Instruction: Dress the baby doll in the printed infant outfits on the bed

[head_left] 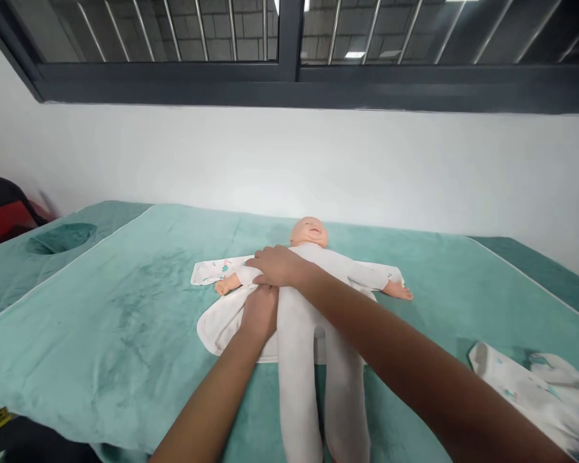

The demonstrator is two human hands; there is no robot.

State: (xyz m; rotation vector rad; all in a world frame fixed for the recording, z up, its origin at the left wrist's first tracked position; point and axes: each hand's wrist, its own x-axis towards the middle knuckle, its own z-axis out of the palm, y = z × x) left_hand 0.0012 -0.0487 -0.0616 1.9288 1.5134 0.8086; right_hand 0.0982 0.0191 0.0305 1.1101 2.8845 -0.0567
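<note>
A baby doll (309, 230) lies on its back in a white baby suit (296, 360) with long sleeves and legs. Under the doll is a spread-out white printed baby top (206, 272), its sleeves reaching out to both sides beneath the doll's arms. My right hand (277, 265) crosses the doll's chest, fingers bent over the suit at the side near the armpit. Just below it, my left hand (260, 312) is closed against the same side of the doll's waist. Its fingertips are hidden, so what they hold does not show.
A green padded bed cover (125, 321) lies beneath everything, with a round hollow (62, 238) at the left end. Another printed white garment (525, 392) lies crumpled at the right. A red and black object (4, 215) stands at far left, and a white wall (289, 161) rises behind.
</note>
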